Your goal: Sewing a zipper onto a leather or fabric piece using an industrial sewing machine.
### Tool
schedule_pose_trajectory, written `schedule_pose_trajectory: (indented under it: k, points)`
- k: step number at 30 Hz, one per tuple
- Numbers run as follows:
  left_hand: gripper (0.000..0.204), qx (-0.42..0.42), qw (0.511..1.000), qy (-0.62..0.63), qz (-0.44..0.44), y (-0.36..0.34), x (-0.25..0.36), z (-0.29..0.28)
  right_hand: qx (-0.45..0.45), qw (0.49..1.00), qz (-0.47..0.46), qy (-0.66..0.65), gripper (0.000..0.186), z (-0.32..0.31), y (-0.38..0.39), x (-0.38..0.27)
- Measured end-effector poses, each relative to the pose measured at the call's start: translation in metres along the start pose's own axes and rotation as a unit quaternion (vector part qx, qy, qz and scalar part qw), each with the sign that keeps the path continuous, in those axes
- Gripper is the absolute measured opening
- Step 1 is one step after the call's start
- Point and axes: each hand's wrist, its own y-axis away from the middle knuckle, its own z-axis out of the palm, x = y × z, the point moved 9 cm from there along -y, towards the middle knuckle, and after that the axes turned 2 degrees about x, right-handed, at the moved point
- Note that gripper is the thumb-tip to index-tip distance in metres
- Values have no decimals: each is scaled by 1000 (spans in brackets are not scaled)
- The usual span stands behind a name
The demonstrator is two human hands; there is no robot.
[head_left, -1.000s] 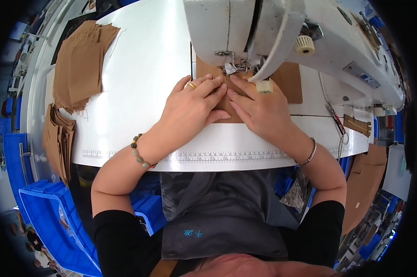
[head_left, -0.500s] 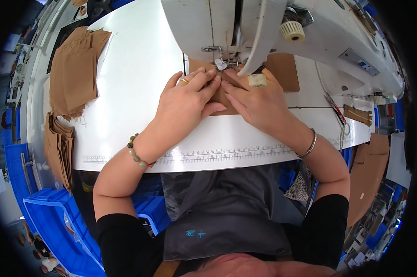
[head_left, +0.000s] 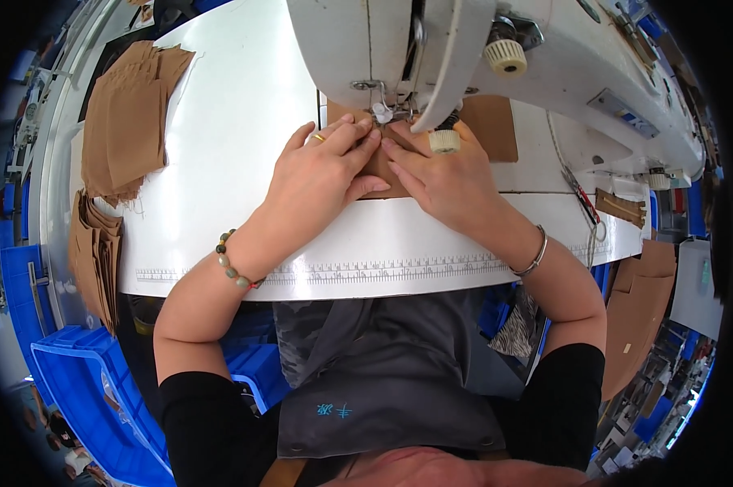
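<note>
A brown fabric piece (head_left: 380, 167) lies on the white table under the needle area of a white sewing machine (head_left: 557, 85). My left hand (head_left: 322, 174) is on its left part, fingertips gathered close to the presser foot (head_left: 383, 112) and thumb tucked nearer to me. From the other side, my right hand (head_left: 452, 174) grips the cloth, index and thumb near the foot; the machine's front hides some of its fingers. The fingertips of both hands nearly meet. More brown fabric (head_left: 493, 128) shows to the right, beyond my right hand.
Stacked brown fabric pieces (head_left: 127, 122) and folded ones (head_left: 96, 260) sit at the table's left. Red-handled snips (head_left: 584, 197) and a brown zipper strip (head_left: 620, 208) lie at right. A ruler (head_left: 334, 272) runs along the front edge. Blue bins (head_left: 99, 398) stand below left.
The whole view has shifted slightly, with everything a little further left. Against the machine, my hands and the brown fabric keep almost the same place.
</note>
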Motion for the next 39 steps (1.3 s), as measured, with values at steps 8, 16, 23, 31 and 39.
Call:
schedule_pose_trajectory:
  k: [8,16,23,31,39]
  points:
    - [61,-3,1000,-9,3,0,0,0,5,1000,-1,-4,12,-2,-1,0]
    - [59,-4,1000,-30,0,0,-1,0,-17,1000,2,6,15,3,2,1]
    - [49,27,991,-127,6,2,5,-2,-47,997,55,38,26,-12,-2,25]
    - [43,50,999,-11,8,3,-3,-10,-171,983,-28,60,47,-5,16,-47]
    - [42,14,999,33,21,1,-13,-7,-173,981,-42,80,45,6,21,-67]
